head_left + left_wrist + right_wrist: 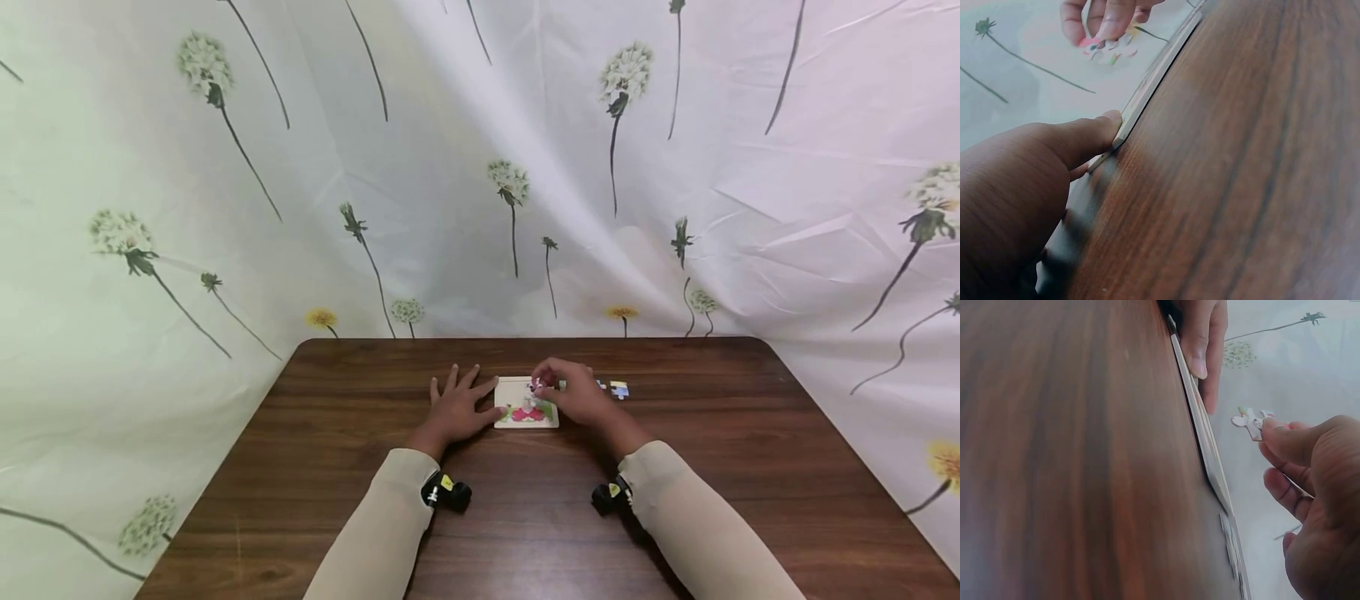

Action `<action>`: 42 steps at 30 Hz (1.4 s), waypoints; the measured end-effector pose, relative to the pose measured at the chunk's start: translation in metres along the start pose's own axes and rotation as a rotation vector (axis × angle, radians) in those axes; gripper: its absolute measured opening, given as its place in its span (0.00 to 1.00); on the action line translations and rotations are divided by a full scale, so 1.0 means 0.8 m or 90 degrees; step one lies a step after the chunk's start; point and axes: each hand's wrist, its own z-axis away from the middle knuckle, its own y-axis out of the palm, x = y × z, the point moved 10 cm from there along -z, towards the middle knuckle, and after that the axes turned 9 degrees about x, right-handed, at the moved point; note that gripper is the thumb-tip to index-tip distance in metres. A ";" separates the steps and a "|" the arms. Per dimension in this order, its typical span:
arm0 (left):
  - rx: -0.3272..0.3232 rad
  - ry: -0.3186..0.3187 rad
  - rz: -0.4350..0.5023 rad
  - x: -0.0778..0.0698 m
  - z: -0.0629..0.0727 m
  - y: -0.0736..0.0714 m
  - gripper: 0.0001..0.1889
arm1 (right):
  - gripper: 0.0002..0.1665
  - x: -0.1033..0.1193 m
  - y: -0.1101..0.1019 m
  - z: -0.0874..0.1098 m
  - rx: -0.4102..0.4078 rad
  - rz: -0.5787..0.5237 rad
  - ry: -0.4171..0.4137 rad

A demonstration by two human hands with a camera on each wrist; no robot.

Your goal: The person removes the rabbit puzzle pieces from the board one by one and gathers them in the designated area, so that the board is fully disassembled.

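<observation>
A small jigsaw board (pixel 512 389) lies on the table, with a pink and green picture along its near part. My left hand (pixel 457 411) rests at the board's left side with fingers spread; its thumb (pixel 1094 134) presses the edge in the left wrist view. Over the board's upper right, my right hand (pixel 583 398) pinches a jigsaw piece (pixel 1249 424) between thumb and fingertips. The right wrist view shows that piece raised above the board, its knobbed outline in white, green and pink.
Several loose jigsaw pieces (pixel 618 389) lie to the right of the board, partly hidden behind the right hand. The brown wooden table (pixel 517 525) reaches back to a hanging cloth (pixel 450 242) printed with dandelions. A small black camera sits on each wrist.
</observation>
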 end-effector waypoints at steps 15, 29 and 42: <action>0.002 0.007 0.003 0.000 -0.001 0.000 0.39 | 0.09 -0.026 -0.038 0.039 -0.045 -0.004 0.003; 0.002 0.005 0.005 0.000 0.000 0.000 0.39 | 0.10 -0.052 -0.065 0.063 -0.070 -0.018 -0.002; 0.004 0.007 0.007 0.000 0.001 0.000 0.39 | 0.08 -0.075 -0.076 0.076 -0.059 -0.004 0.046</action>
